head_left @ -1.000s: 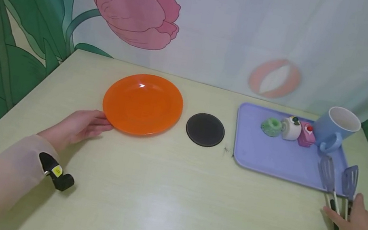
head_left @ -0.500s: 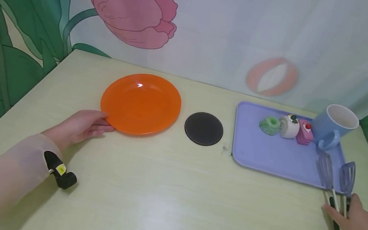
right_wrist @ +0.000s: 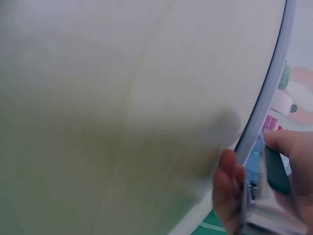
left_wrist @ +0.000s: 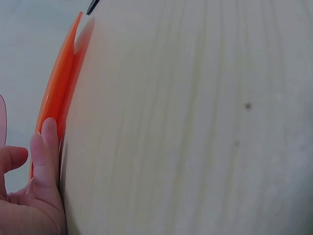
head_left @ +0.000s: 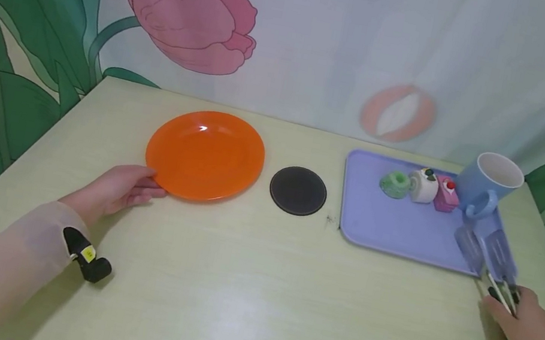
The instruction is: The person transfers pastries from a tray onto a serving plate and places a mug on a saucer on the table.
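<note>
My left hand [head_left: 118, 191] holds the near-left rim of an orange plate [head_left: 205, 155], fingers under the edge; the left wrist view shows fingers [left_wrist: 45, 156] against its underside. At the right, my right hand [head_left: 531, 331] grips metal tongs [head_left: 500, 283] with slotted, spatula-like heads. Those heads hang over the near-right corner of a lavender tray [head_left: 393, 231]. In the right wrist view the thumb lies by the tongs' dark green grip [right_wrist: 277, 171]. On the tray sit a green ring-shaped toy cake [head_left: 395, 184], a white roll cake [head_left: 423, 185] and a pink cake slice [head_left: 446, 194].
A blue mug [head_left: 489, 185] stands at the tray's far-right corner, handle toward me. Between plate and tray lies a round black coaster [head_left: 298, 191]. A floral curtain [head_left: 316, 44] hangs behind the pale wooden table [head_left: 240, 292].
My right hand has closed round the tongs and tilted them, their rear end swinging right. My left hand stays at the plate's rim. The head view has shifted slightly.
</note>
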Action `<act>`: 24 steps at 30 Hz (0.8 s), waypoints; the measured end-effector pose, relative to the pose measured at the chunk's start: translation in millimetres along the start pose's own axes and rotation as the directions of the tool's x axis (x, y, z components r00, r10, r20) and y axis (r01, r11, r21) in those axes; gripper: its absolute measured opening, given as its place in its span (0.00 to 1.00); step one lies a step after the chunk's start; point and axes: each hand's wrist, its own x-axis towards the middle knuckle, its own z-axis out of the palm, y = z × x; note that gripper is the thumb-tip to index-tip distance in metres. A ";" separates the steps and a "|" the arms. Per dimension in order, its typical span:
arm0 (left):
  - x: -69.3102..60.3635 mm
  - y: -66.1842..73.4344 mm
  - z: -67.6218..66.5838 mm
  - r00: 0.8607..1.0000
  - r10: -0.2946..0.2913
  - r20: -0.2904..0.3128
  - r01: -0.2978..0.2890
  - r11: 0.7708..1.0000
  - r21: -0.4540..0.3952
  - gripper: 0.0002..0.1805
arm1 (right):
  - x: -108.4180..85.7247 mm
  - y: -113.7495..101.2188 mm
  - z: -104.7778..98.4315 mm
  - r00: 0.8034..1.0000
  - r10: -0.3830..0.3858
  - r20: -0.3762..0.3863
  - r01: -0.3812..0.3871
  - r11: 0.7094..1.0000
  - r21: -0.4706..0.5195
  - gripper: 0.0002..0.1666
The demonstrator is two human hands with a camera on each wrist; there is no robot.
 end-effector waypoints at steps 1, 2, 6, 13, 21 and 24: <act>0.1 -0.4 0.2 1.000 -0.002 -0.001 0.002 1.000 -0.001 0.30 | -0.5 0.3 -0.4 1.000 -0.002 -0.010 0.002 1.000 0.000 0.47; 0.2 -0.7 0.2 1.000 -0.003 -0.002 0.003 1.000 0.000 0.30 | -1.1 0.7 -0.6 1.000 -0.006 -0.025 0.006 1.000 -0.006 0.46; 0.0 -0.9 0.8 1.000 -0.006 -0.011 0.006 1.000 0.002 0.31 | -4.0 1.6 -2.5 0.995 -0.013 -0.104 0.010 0.999 -0.036 0.42; -1.4 0.5 1.5 1.000 0.001 -0.009 0.000 1.000 0.012 0.31 | -10.6 -0.1 -1.6 0.985 0.005 -0.175 -0.011 0.999 -0.035 0.42; -0.8 0.2 1.8 1.000 0.010 -0.011 -0.010 1.000 0.008 0.31 | -15.3 -3.1 1.4 0.979 -0.002 -0.206 -0.006 0.999 -0.038 0.40; -0.4 -0.5 1.6 1.000 0.012 -0.008 -0.012 1.000 -0.006 0.30 | -15.5 -5.3 -0.3 0.976 -0.011 -0.216 0.003 0.999 -0.039 0.39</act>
